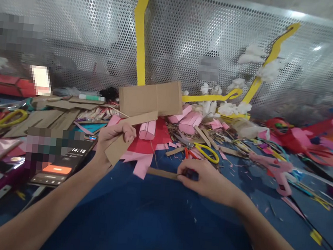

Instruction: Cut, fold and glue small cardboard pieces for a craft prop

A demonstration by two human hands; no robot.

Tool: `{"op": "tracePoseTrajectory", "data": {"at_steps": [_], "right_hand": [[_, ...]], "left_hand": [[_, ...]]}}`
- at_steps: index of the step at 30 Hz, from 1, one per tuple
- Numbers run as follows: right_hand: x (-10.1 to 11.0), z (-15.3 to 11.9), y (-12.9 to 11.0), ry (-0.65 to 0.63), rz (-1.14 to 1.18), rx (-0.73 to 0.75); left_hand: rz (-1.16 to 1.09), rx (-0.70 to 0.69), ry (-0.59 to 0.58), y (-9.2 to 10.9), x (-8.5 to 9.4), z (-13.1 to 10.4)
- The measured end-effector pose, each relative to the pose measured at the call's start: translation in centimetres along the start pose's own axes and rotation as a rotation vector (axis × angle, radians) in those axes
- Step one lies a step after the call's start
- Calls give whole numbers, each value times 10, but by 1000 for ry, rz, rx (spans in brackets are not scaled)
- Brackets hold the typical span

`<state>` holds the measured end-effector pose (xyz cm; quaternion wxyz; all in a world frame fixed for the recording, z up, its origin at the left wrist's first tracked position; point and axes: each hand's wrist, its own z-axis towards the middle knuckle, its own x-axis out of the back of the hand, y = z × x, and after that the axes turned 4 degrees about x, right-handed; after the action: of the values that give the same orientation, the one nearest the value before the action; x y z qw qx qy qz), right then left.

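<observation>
My left hand (115, 139) is closed around a small tan cardboard piece (118, 150), left of centre. My right hand (198, 177) pinches the right end of a narrow cardboard strip (162, 173), which lies low over the blue table. Behind the hands a cardboard box (151, 98) rests on pink and red paper parts, with another cardboard strip (142, 118) slanting at its lower front. A rolled pink paper piece (147, 130) sits under that strip, over red paper (161, 134). Pink cut paper (142, 165) hangs out in front, close to the narrow strip's left end.
A phone (66, 158) and cardboard scraps (53, 120) lie left. Yellow-handled scissors (207, 153) are behind my right hand. At right lies a pink glue gun (274, 169) with a black cord. A perforated metal panel (178, 35) stands behind the blue table (145, 225).
</observation>
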<state>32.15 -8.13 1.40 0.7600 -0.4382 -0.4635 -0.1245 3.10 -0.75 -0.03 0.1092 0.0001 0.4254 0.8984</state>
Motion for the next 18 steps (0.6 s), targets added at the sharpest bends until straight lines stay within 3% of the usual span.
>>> {"op": "tracePoseTrajectory", "data": {"at_steps": [2, 4, 7, 9, 13, 15, 18], "right_hand": [[0, -2, -10, -60, 82, 13], [-5, -3, -21, -210, 130, 103], [-15, -5, -28, -365, 18, 194], [-15, -6, -20, -311, -148, 109], [4, -6, 13, -36, -453, -233], [12, -4, 19, 29, -434, -253], [5, 0, 5, 40, -331, -178]], "left_hand": [[-13, 9, 22, 1, -1, -1], [-12, 11, 24, 3, -2, 0], [2, 10, 9, 7, -3, 1], [15, 31, 17, 10, -4, 2], [21, 79, 28, 16, -7, 1], [35, 98, 12, 17, -8, 1], [63, 122, 2, 16, -10, 0]]}}
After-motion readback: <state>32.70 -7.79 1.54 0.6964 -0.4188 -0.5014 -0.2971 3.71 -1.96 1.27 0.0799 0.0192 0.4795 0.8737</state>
